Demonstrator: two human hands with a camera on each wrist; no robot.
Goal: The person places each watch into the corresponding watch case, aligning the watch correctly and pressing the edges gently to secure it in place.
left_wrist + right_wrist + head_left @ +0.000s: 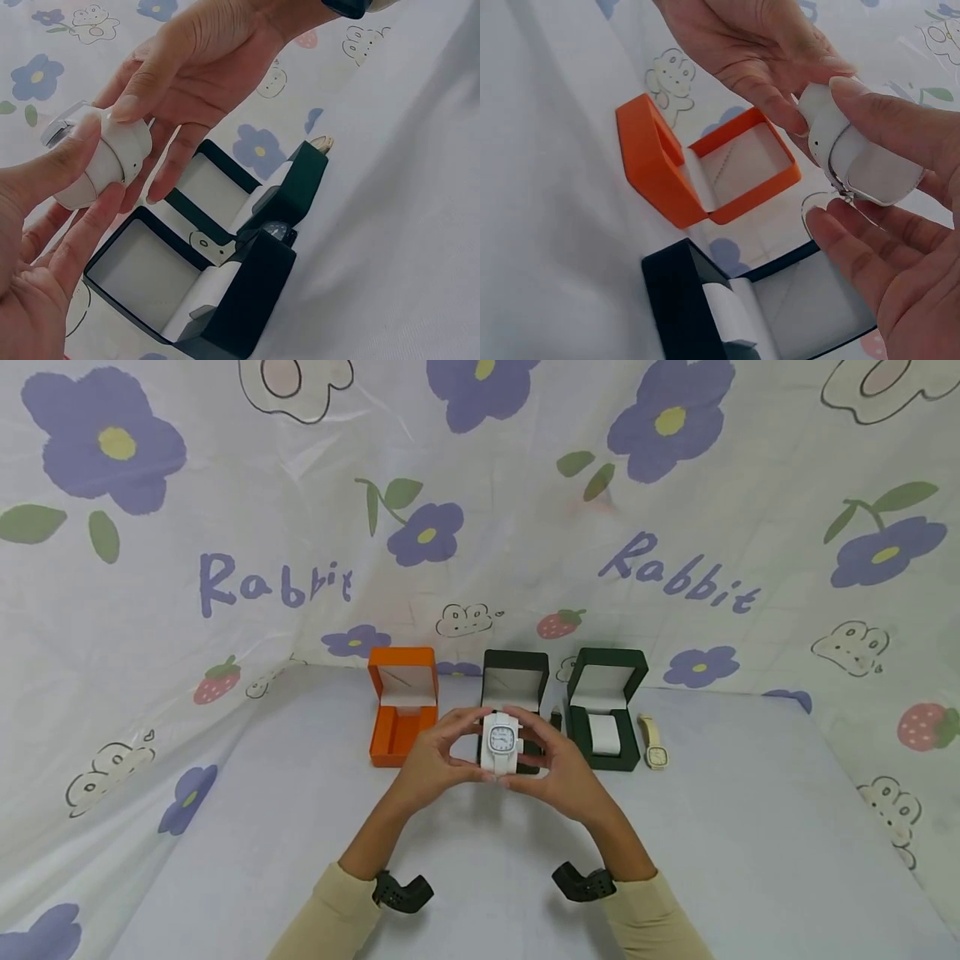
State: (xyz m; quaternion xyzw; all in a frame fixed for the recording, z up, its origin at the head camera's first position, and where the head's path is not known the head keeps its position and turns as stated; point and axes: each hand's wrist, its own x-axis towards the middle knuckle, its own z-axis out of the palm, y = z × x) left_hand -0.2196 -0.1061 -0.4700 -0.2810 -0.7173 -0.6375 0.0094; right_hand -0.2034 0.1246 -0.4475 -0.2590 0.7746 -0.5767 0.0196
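Both hands shared the grip: my left hand [431,760] and right hand [558,768] pinched the white watch [501,743], wrapped on its white cushion, from either side with curled fingers, above the counter [750,827]. It hung just in front of the open black box [514,687], whose tray looked empty. I judged the watch still had to be seated there. The orange box [402,706] stood open left; the green box [606,706] held a cushion, a beige watch [654,745] beside it.
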